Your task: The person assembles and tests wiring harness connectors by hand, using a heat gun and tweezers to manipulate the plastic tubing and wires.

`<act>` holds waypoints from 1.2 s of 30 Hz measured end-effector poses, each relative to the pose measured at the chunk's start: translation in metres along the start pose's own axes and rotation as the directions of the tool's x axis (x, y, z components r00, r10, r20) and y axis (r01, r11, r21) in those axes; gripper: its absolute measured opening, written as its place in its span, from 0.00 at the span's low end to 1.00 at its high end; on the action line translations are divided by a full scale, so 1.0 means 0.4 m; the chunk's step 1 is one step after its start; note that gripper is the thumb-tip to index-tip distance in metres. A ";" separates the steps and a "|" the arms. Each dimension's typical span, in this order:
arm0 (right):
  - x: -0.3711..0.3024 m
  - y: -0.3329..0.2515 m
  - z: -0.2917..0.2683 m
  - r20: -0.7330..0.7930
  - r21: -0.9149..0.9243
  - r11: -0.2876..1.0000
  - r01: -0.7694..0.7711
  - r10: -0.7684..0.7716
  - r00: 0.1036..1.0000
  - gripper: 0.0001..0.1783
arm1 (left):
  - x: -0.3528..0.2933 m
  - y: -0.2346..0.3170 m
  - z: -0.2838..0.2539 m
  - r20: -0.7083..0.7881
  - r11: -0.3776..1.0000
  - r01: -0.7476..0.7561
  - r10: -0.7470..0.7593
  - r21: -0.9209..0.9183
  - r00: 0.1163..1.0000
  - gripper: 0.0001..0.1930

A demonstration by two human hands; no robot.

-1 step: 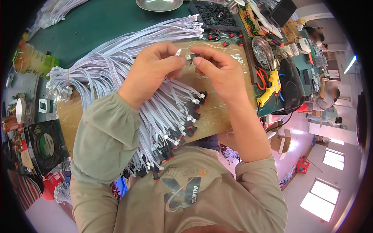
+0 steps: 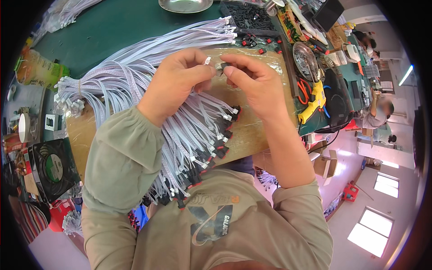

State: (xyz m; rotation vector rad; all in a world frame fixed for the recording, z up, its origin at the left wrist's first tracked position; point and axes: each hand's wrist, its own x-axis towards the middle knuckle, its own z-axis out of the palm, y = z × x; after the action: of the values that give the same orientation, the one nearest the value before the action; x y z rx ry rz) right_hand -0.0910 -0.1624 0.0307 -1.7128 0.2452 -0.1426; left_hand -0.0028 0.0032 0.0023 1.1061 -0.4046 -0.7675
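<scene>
My left hand [image 2: 180, 83] is closed in a pinch on a flat cable, whose small white connector [image 2: 207, 60] sticks up past the fingertips. Just to its right, my right hand [image 2: 255, 83] pinches a small black plastic housing [image 2: 224, 65] between thumb and forefinger. The white connector and the black housing are close together but apart. Under my left wrist spreads a large bundle of white flat cables [image 2: 135, 72]. Many of the cable ends near my body carry black-and-red plugs [image 2: 220, 150], while the far ends [image 2: 229, 33] show white connectors.
A brown board [image 2: 252, 130] lies on the green table [image 2: 121, 27]. A black tray of small black parts [image 2: 249, 20] stands at the back, with loose black-and-red plugs [image 2: 262, 51] before it. To the right are a yellow glue gun [image 2: 317, 101], orange-handled pliers [image 2: 303, 92] and a metal dish [image 2: 305, 58].
</scene>
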 end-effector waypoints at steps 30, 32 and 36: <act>-0.259 0.063 -0.485 -0.799 -0.504 0.364 -0.783 0.149 0.583 0.34 | 0.013 -0.010 -0.017 -0.102 0.995 0.050 -0.059 -0.091 0.993 0.07; -0.260 0.085 -0.497 -0.791 -0.471 0.380 -0.796 0.218 0.572 0.38 | 0.013 -0.011 -0.017 -0.103 0.994 0.050 -0.060 -0.098 0.993 0.07; -0.232 0.129 -0.496 -0.755 -0.391 0.558 -0.732 0.259 0.602 0.32 | 0.012 -0.009 -0.013 -0.095 0.992 0.023 -0.035 -0.123 0.995 0.07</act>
State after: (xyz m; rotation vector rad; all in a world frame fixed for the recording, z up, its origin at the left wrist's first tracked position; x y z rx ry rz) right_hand -0.2314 -0.3377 0.0151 -2.1770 1.5050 -0.1758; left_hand 0.0026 0.0023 -0.0035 1.0324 -0.2571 -0.7507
